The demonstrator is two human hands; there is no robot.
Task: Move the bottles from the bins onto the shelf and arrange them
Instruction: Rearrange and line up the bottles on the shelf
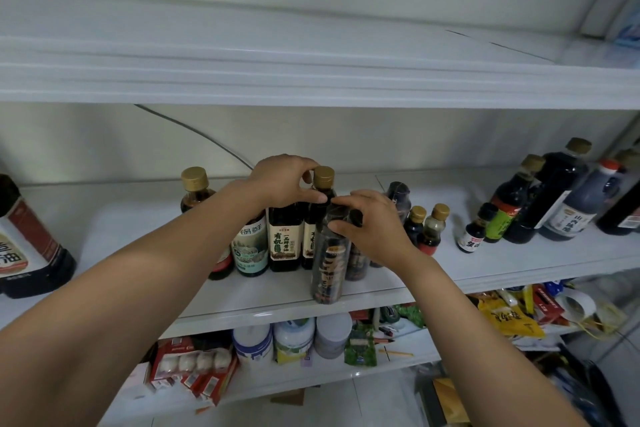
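On the middle shelf (121, 225), the left hand (284, 180) pinches a gold-capped bottle (324, 177) by its neck. Just right, the right hand (375, 224) grips the top of a dark bottle (328, 263) nearer the edge.

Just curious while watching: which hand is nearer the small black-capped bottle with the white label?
Right. The right hand grips a dark front bottle left of the small black-capped, white-labelled bottle; the left hand pinches a gold-capped dark bottle farther left.
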